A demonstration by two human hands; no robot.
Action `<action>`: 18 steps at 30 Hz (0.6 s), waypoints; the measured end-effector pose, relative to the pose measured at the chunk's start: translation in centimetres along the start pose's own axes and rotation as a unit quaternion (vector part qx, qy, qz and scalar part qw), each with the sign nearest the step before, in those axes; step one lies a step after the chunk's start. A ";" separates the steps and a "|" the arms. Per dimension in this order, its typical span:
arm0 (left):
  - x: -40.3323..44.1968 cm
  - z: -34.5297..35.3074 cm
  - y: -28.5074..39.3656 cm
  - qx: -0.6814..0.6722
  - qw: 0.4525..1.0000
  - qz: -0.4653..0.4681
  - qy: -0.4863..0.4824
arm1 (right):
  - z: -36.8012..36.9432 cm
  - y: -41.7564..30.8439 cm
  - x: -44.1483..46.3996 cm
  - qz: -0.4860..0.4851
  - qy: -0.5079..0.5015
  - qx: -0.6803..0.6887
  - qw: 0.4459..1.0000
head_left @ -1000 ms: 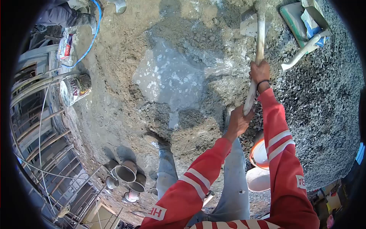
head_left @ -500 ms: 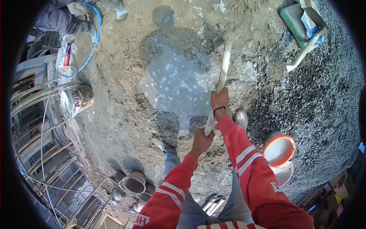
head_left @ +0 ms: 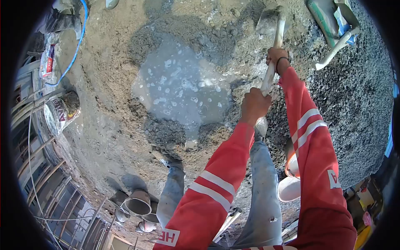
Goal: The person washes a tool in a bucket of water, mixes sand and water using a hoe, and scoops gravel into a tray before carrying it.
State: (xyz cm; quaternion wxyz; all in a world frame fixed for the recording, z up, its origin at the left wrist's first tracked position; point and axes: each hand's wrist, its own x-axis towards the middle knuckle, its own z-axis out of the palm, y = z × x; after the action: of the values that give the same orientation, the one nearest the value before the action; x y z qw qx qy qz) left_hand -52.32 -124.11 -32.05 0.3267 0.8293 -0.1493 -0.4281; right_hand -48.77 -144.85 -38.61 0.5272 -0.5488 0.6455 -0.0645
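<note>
The shovel slants toward one o'clock, its pale blade at the far end. The right hand (a dark band circles its wrist) grips the shaft; the left hand is wrapped round it lower down, nearer the body. A grey puddle spreads at eleven o'clock, gravel lies at three, and a printed pail shows at nine.
</note>
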 end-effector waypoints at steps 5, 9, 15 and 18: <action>-4.7 -6.9 -2.5 0.039 0.997 -0.020 -0.068 | 2.4 0.8 -8.6 0.111 0.020 0.043 0.993; -6.1 -6.6 -8.1 0.021 0.999 0.033 -0.017 | 5.6 1.7 -11.6 0.084 0.008 -0.014 0.996; -15.4 -12.5 -15.1 -0.003 0.997 0.077 0.018 | 11.6 10.8 -23.0 0.018 0.076 0.068 0.995; -17.6 -13.4 -15.1 0.107 0.991 0.043 -0.064 | 7.5 8.0 -28.6 0.076 0.050 0.240 0.966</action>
State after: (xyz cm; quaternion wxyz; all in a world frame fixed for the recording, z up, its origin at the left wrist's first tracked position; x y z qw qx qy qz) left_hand -52.31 -98.06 -25.74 0.2434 0.8231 -0.2506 -0.4477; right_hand -52.75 -115.78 -29.71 0.6143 -0.3515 0.6763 -0.2044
